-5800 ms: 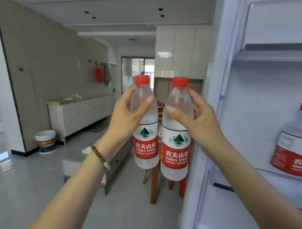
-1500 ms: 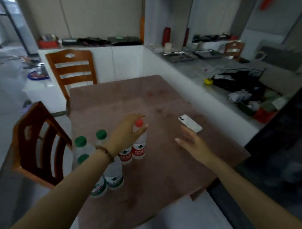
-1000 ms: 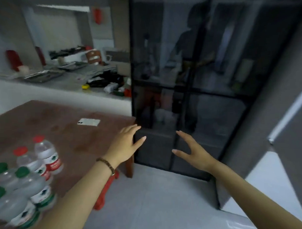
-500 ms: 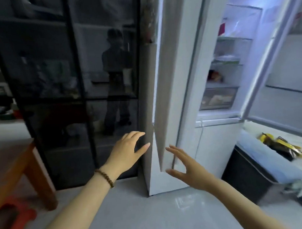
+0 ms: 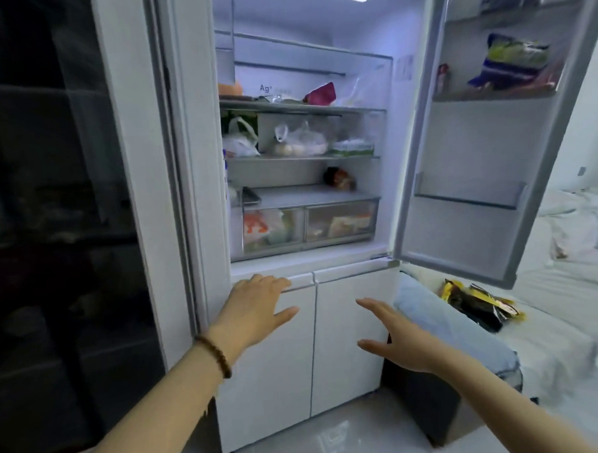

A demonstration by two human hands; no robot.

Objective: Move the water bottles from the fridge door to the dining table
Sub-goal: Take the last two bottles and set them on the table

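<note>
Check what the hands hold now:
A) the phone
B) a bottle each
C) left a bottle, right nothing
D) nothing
D: the left hand and the right hand are both spread open and empty in front of the fridge's lower doors.

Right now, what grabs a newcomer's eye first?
The lit fridge, centre, has shelves full of bagged food. To its right, the open fridge door holds a colourful packet on an upper shelf. The left hand and right hand are spread open in front of the lower doors.
</note>
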